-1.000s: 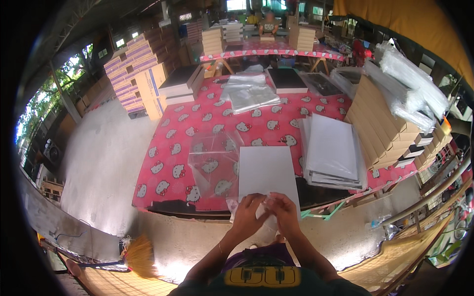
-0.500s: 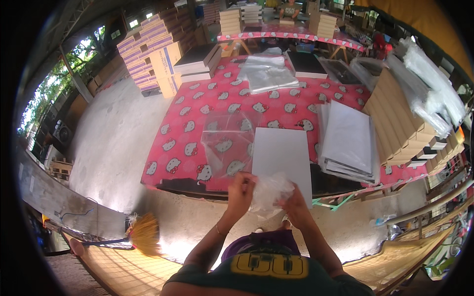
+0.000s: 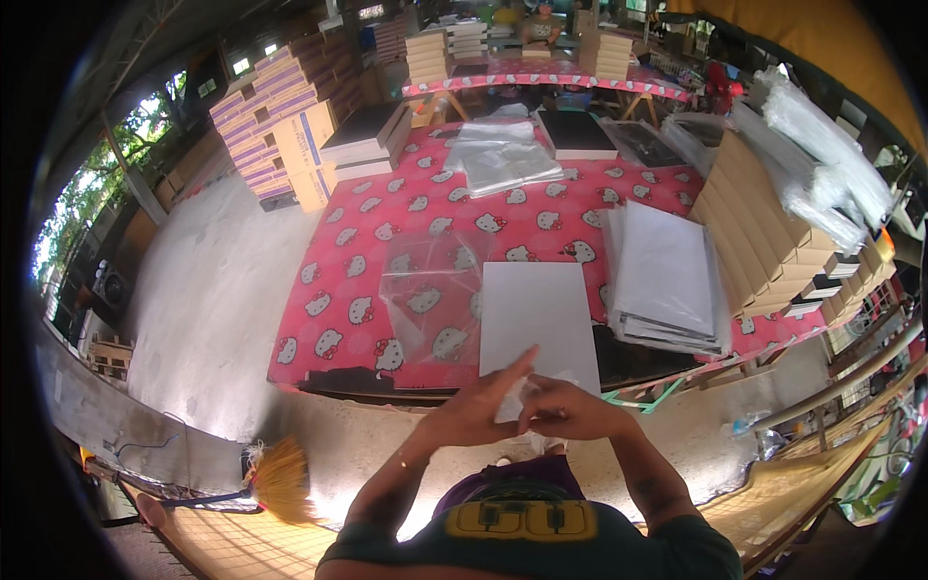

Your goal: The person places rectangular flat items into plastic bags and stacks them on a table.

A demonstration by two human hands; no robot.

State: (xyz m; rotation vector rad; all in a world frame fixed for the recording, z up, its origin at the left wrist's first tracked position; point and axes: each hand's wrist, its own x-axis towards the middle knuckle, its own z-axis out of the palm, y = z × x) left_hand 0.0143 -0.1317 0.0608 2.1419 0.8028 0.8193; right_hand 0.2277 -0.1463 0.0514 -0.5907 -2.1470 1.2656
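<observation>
Just below the table's near edge, my hands are close together around crumpled clear plastic film (image 3: 529, 394), mostly hidden between them. My right hand (image 3: 575, 411) curls its fingers round the film. With its fingers stretched out toward the upper right, my left hand (image 3: 474, 411) lies against the film's other side. Beyond them a white sheet or board (image 3: 536, 309) lies on the table, its near edge hidden behind my hands. A flat clear plastic bag (image 3: 425, 300) lies to its left. On the right is a stack of white sheets in clear sleeves (image 3: 662, 271).
The pink patterned tablecloth (image 3: 367, 251) also carries black-topped stacks (image 3: 362, 140), more clear bags (image 3: 507, 164) and a leaning row of brown cartons (image 3: 759, 232). Boxes (image 3: 280, 116) are piled beyond the far left. A broom (image 3: 280, 478) lies low on the left. Another person (image 3: 539, 34) is far off.
My hands have come together and the plastic between them is bunched smaller. My left fingers have straightened out. The view has shifted slightly.
</observation>
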